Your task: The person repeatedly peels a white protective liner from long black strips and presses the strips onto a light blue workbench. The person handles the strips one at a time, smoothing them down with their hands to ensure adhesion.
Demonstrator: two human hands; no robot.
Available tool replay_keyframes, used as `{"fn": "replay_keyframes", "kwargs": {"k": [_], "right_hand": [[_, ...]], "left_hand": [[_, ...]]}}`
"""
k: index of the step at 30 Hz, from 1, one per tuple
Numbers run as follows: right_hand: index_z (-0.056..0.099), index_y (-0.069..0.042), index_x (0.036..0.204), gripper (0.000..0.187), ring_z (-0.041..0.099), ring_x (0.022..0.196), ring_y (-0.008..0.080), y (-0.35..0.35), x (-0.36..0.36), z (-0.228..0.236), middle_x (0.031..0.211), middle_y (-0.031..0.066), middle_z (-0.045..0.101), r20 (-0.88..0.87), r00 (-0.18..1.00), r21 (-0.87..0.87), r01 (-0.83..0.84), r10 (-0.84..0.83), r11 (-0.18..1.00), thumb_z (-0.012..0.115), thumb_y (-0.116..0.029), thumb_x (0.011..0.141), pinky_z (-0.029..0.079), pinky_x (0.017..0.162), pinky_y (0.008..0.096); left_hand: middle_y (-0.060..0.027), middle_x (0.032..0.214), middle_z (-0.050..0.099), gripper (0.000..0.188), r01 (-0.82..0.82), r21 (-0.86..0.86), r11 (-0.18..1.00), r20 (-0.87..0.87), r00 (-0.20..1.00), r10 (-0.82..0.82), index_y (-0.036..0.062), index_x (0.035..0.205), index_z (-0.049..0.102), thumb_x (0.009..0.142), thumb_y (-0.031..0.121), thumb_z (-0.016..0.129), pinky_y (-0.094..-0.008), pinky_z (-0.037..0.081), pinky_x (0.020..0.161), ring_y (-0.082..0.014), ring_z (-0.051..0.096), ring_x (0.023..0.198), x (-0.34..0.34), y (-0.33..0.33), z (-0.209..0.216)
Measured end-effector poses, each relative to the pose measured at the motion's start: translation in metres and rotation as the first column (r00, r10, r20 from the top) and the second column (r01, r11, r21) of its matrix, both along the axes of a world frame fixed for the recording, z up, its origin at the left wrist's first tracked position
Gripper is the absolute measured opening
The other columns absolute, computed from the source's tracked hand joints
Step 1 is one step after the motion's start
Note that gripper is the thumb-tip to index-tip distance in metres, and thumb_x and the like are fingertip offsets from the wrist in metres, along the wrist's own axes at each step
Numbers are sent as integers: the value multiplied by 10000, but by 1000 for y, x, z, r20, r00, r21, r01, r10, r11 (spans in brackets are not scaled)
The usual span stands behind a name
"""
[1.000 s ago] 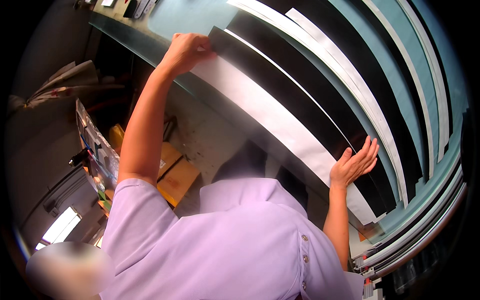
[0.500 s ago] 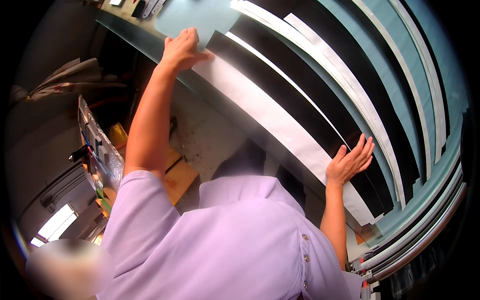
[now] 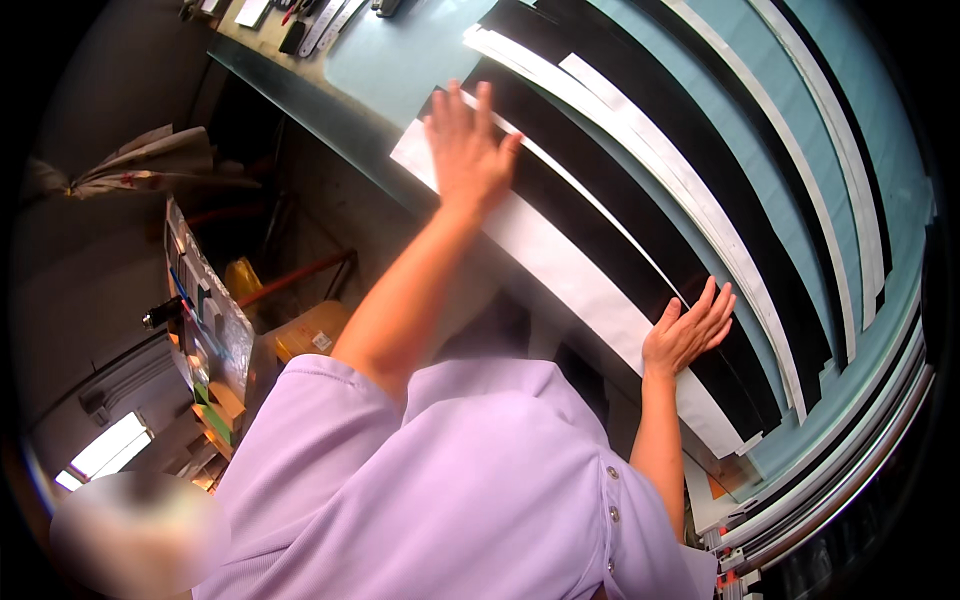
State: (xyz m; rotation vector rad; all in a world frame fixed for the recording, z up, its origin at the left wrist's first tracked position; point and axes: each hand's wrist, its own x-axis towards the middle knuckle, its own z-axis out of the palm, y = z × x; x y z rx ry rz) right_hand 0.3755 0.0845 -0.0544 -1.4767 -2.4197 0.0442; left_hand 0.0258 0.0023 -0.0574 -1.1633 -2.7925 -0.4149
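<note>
A long white strip (image 3: 575,285) lies along the near edge of the pale blue-green table, with a black strip (image 3: 570,225) partly over it. Over the far left end of these strips, my left hand (image 3: 470,165) is open, its fingers spread and nearly flat. My right hand (image 3: 680,340) is open too, resting on the strips closer to their right end, fingers stretched out. Beyond both hands runs another black strip (image 3: 620,195), with a narrow white edge showing between the two. Neither hand grips anything.
More white strips (image 3: 650,140) and black strips (image 3: 700,120) lie in rows further across the glassy table (image 3: 380,65). Metal rulers (image 3: 322,25) and small tools sit at the upper left. Metal rails (image 3: 860,450) line the right edge. Cardboard boxes (image 3: 315,330) stand below, left.
My left hand has moved right from the strip's far left corner onto the strips, and its bent fingers have spread out. My right hand stays nearly in place.
</note>
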Motion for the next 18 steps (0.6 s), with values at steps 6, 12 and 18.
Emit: {"fn": "replay_keyframes", "kwargs": {"k": [6,12,18], "right_hand": [[441,-44,1477,616,318,1466,394,-2,2,2,1561,185,372,-38,999,-9,-20,19,1000,336,-485,1060,215,1164,551],[482,-28,1438,593,376,1429,398,-2,5,-1,1521,186,426,-121,991,69,-51,59,996,347,-473,1070,248,1149,550],[543,-67,1367,389,444,1388,362,-6,12,1,1465,159,490,-277,952,121,-102,132,987,449,-270,1049,244,1151,541]], "left_hand": [[-218,1659,148,744,-96,-45,994,-116,989,90,177,1605,248,1014,607,387,-582,112,1216,-425,118,1531,-89,-13,-5],[-197,1658,176,766,-100,38,994,-170,980,105,146,1593,274,994,597,433,-572,67,1223,-405,104,1538,-133,-17,-17],[-79,1508,471,430,155,259,953,-371,927,-50,133,1414,533,1011,283,531,-514,199,1146,-293,360,1435,-61,-1,3]]}}
